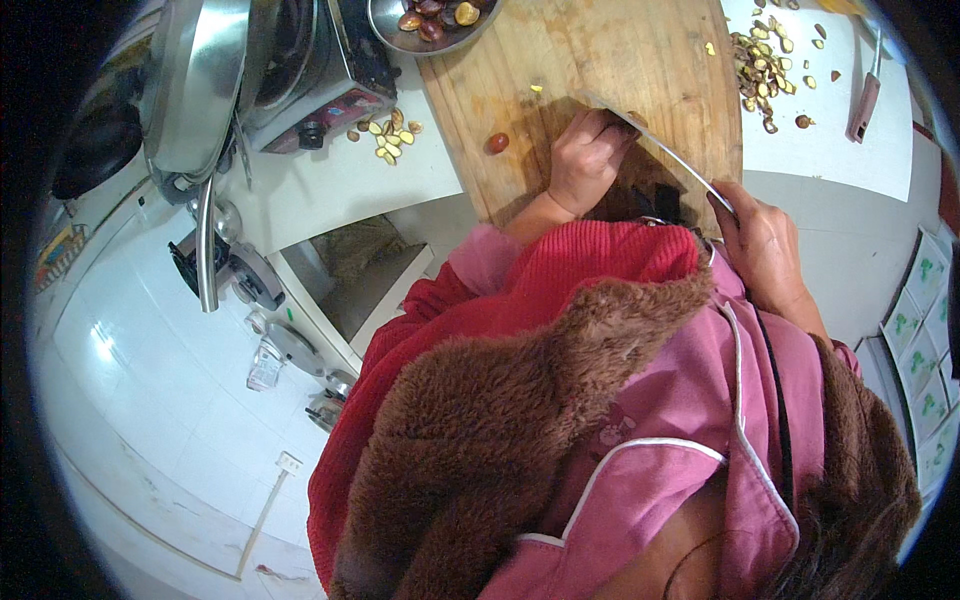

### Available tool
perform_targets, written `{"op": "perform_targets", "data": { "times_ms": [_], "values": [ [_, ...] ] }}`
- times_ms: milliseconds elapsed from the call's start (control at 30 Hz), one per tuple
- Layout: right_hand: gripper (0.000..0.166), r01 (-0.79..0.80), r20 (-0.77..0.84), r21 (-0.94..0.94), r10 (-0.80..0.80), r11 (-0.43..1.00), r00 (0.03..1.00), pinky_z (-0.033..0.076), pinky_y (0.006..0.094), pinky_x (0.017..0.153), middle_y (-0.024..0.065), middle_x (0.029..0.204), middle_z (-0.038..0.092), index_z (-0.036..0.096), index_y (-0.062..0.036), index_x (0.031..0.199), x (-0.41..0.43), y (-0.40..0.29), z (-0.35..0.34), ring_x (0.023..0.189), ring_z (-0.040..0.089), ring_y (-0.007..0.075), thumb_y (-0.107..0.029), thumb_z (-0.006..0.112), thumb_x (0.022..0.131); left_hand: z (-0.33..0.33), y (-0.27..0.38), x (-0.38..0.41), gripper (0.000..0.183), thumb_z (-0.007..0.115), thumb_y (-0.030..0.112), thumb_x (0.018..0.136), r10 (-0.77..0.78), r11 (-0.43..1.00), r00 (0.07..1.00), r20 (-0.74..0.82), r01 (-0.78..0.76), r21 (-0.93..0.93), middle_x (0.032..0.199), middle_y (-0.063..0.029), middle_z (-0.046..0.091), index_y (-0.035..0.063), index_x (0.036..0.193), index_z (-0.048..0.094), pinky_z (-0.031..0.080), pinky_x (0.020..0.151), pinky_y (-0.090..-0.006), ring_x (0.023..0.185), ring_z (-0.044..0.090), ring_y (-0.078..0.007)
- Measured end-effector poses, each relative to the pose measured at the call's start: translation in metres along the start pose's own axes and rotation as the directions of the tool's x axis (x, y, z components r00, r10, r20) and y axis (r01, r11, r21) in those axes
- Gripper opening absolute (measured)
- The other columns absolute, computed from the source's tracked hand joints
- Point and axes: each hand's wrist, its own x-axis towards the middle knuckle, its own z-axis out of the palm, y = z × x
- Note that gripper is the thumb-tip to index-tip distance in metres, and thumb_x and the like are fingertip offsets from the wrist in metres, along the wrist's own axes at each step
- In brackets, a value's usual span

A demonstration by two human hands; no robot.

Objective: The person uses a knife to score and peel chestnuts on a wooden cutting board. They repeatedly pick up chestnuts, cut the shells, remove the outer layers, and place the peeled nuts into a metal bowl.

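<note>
My right hand [761, 240] grips a kitchen knife [675, 156] at its near end. The blade is seen almost edge-on and slants across a wooden cutting board [600, 45]. Close against the blade, my left hand [589, 161] has its fingers bent, their tips partly hidden. A brown piece that looks like a chestnut [637, 118] shows at those fingertips, beside the blade. One reddish-brown chestnut [497, 142] lies apart on the board, left of my left hand. Small yellow crumbs [536, 88] dot the wood. Below the blade, a dark shape is unclear.
A metal bowl [382, 41] of chestnuts stands at the board's far left. Cut yellow pieces [391, 142] lie near the gas stove [330, 112]. On the right, a heap of cut pieces [761, 64] and a pink-handled tool [865, 109] rest on a white surface [825, 150].
</note>
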Motion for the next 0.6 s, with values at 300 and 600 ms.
{"op": "perform_targets", "data": {
  "times_ms": [300, 600],
  "values": [
    [0.015, -0.032, 0.044, -0.065, 0.035, 0.997, 0.998, 0.051, 0.0511, 0.064, 0.0233, 0.074, 0.065, 0.064, -0.0095, 0.098, 0.006, -0.006, -0.005, 0.072, 0.065, 0.0432, -0.022, 0.058, 0.091, 0.001, -0.002, 0.000, 0.017, 0.071, 0.003, 0.070, -0.004, 0.999, 1.000, -0.013, 0.003, -0.033, 0.087, -0.0089, 0.063, 0.0076, 0.087, 0.070, 0.052, 0.069, -0.0390, 0.080, 0.062, -0.0298],
    [0.015, -0.047, 0.117, -0.168, 0.067, 0.985, 0.991, 0.051, 0.0511, 0.065, 0.0226, 0.074, 0.065, 0.061, -0.0090, 0.100, 0.010, -0.006, -0.007, 0.073, 0.065, 0.0428, -0.020, 0.058, 0.091, 0.000, -0.002, 0.001, 0.021, 0.075, 0.008, 0.067, 0.078, 0.997, 0.997, -0.027, -0.077, 0.016, 0.089, -0.0073, 0.064, 0.0080, 0.087, 0.071, 0.053, 0.072, -0.0367, 0.085, 0.062, -0.0278]
  ]
}}
